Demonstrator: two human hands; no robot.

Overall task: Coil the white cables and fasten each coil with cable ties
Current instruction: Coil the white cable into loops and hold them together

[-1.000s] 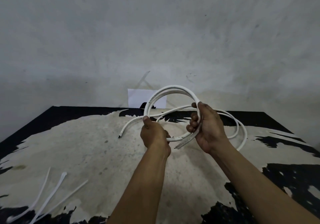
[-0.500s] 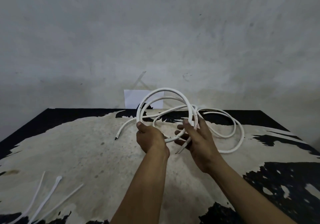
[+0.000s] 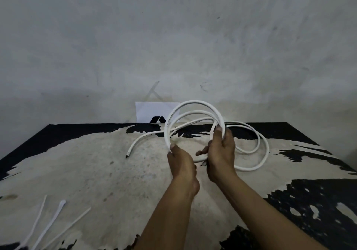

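Left hand as datum: three ties lie on the table well to its left and nearer me, untouched. One free end of the cable rests on the table, farther out and left of this hand. The hand's fingers are curled round the left side of the raised coil, with the thumb pressed on it.

Between my hands the turns stand upright and are unevenly sized. Right hand grasps the turns where they cross at the coil's right side, thumb up along them. Right of that hand, slack lies in loose loops on the table.

Procedure, as I judge it:
- Clamp the crossing with the right hand.
- Draw in slack one turn at a time.
- Match each turn to the first.
- Let the cable roll so that it does not twist.
- Do not release the right-hand grip before a tie is on. The stiff turns may spring open.
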